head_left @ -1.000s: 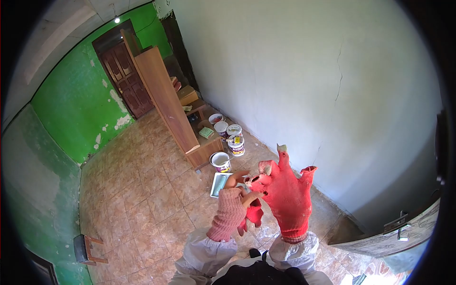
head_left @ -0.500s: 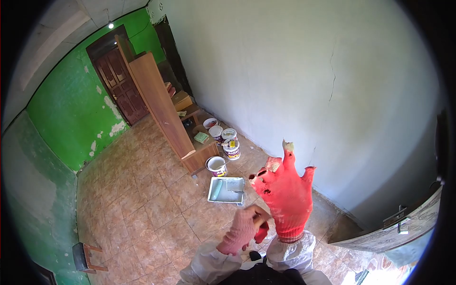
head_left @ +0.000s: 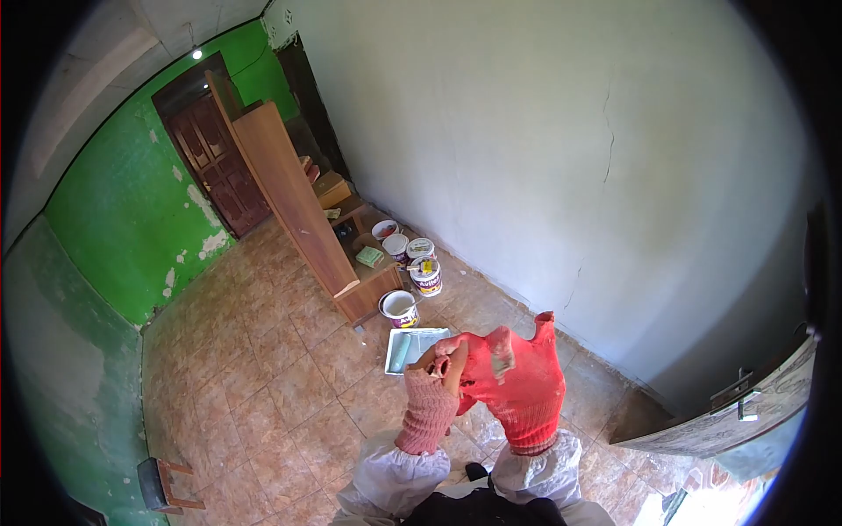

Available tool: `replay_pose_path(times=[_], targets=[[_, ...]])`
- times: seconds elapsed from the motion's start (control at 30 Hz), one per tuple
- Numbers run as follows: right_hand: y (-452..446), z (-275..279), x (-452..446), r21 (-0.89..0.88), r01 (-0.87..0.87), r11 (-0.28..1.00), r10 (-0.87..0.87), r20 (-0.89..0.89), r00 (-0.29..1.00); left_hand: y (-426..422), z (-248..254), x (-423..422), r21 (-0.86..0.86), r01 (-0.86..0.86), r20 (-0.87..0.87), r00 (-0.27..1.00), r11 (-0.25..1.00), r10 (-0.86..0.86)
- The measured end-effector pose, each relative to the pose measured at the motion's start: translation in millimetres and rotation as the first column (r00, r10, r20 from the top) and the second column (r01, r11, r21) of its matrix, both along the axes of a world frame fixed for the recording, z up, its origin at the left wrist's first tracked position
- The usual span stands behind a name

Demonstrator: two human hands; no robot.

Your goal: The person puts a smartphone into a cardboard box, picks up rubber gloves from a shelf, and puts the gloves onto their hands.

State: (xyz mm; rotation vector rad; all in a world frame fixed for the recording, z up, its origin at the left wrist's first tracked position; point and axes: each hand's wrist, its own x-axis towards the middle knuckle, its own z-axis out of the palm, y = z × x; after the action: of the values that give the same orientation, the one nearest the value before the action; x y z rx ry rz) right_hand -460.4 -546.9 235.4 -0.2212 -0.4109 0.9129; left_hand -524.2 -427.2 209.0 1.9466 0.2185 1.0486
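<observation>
A red knitted glove with worn, holed fingertips covers my right hand (head_left: pixel 517 381), whose palm or back faces up with the thumb side raised. My left hand (head_left: pixel 436 381) has a faded pink knit cuff round the wrist and bare fingers. Those fingers are closed on a finger end of the red glove (head_left: pixel 531 403). Below my left hand a bit of red fabric hangs, partly hidden. Behind my left hand lies a white paint tray (head_left: pixel 392 355) with a pale blue roller (head_left: pixel 401 352) in it, partly covered by the hands.
Paint buckets (head_left: pixel 426 279) stand by the wall, and an open bucket (head_left: pixel 400 307) is beside the tray. A wooden shelf unit (head_left: pixel 289 197) leans near them. At the lower left is a small stool (head_left: pixel 162 485). A door panel (head_left: pixel 710 434) juts in at the right.
My left hand has risen from below the right hand and taken hold of the glove's finger end. The right hand's fingers have bent and turned. The tray is partly covered again.
</observation>
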Motion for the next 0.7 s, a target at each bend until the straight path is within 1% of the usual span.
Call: replay_pose_path(times=[0.03, 0.1, 0.13, 0.2, 0.23, 0.27, 0.3, 0.33, 0.37, 0.43, 0.47, 0.5, 0.53, 0.57, 0.6, 0.63, 0.67, 0.7], targets=[[1, -1, -1, -0.015, 0.019, 1.000, -0.019, 0.010, 1.000, 2, -3, -2, -0.002, 0.003, -0.003, 1.000, 1.000, -0.003], [2, -3, -2, -0.054, 0.056, 0.997, -0.053, 0.054, 0.997, 7, -3, -7, 0.145, 0.023, -0.153, 0.988, 0.989, 0.000], [3, -5, -2, -0.079, 0.077, 0.994, -0.071, 0.077, 0.995, 8, -1, -6, 0.144, 0.019, -0.154, 0.988, 0.989, 0.003], [3, -8, -2, -0.144, 0.137, 0.980, -0.116, 0.149, 0.982, 11, 7, 3, -0.029, 0.069, -0.061, 0.996, 0.997, -0.071], [4, -10, -3, -0.186, 0.181, 0.966, -0.143, 0.201, 0.969, 12, 17, 3, -0.029, 0.071, -0.057, 0.996, 0.997, -0.073], [5, -15, -3, -0.236, 0.232, 0.944, -0.167, 0.266, 0.949, 13, 32, -2, 0.131, 0.019, -0.029, 0.999, 0.991, -0.015], [6, -22, -5, -0.297, 0.294, 0.908, -0.185, 0.347, 0.920, 12, 45, -7, 0.286, -0.038, 0.002, 0.999, 0.958, 0.039], [7, -26, -4, -0.339, 0.322, 0.884, -0.186, 0.377, 0.907, 8, 54, -9, 0.337, -0.009, -0.097, 0.994, 0.941, 0.044], [9, -31, -4, -0.385, 0.339, 0.859, -0.181, 0.391, 0.902, 13, 53, -5, 0.334, -0.009, -0.101, 0.994, 0.943, 0.045], [9, -28, -6, -0.361, 0.256, 0.897, -0.202, 0.180, 0.963, 24, 53, 2, 0.434, 0.164, -0.261, 0.964, 0.886, -0.051], [8, -20, -6, -0.183, 0.001, 0.983, -0.019, -0.099, 0.995, 28, 59, 5, 0.391, 0.177, -0.263, 0.962, 0.903, -0.074], [10, -9, -5, 0.065, -0.202, 0.977, 0.213, -0.325, 0.922, 30, 59, 7, 0.393, 0.177, -0.262, 0.962, 0.902, -0.074], [12, -6, -2, 0.065, -0.198, 0.978, 0.209, -0.323, 0.923, 32, 57, 10, 0.178, 0.183, -0.354, 0.929, 0.967, -0.111], [13, -2, -1, 0.137, -0.250, 0.959, 0.277, -0.250, 0.928, 33, 54, 13, -0.048, 0.164, -0.433, 0.885, 0.985, -0.168], [14, 0, 1, 0.202, -0.305, 0.931, 0.340, -0.170, 0.925, 38, 43, 16, -0.050, 0.169, -0.432, 0.885, 0.984, -0.174], [16, -5, 6, 0.199, -0.301, 0.933, 0.335, -0.172, 0.926, 45, 30, 18, -0.006, 0.035, -0.332, 0.943, 0.999, -0.035], [19, -16, 15, 0.260, -0.271, 0.927, 0.300, -0.077, 0.951, 48, 17, 17, 0.022, -0.104, -0.224, 0.969, 0.994, 0.106], [20, -22, 21, 0.323, -0.244, 0.914, 0.253, 0.017, 0.967, 37, 18, 6, 0.020, -0.097, -0.227, 0.969, 0.995, 0.099]])
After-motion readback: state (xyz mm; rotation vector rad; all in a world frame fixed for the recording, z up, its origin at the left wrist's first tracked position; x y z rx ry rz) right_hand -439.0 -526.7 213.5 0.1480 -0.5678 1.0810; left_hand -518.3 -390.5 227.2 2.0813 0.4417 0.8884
